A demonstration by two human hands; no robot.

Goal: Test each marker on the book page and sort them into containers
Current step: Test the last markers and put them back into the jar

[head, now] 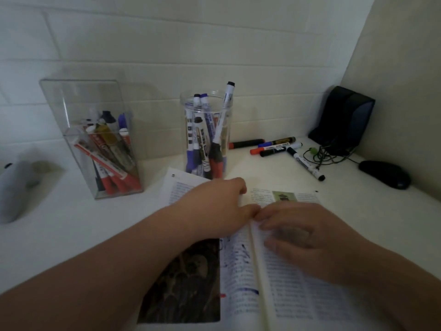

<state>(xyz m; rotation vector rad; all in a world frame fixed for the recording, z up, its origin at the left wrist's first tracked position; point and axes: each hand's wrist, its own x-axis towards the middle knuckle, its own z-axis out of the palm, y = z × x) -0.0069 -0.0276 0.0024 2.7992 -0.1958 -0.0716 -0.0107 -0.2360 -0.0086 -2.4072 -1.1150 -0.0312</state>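
Our left hand (214, 206) and right hand (305, 237) rest slack on open book (298, 302), lower centre, touching each other at spine, gripping nothing. Well above right hand, centre right, lie loose markers (276, 150); round jar (214, 103), square container (78, 101) farther left.

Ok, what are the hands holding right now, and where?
Nothing is held: the left hand and right hand press on the open printed book, near its spine.
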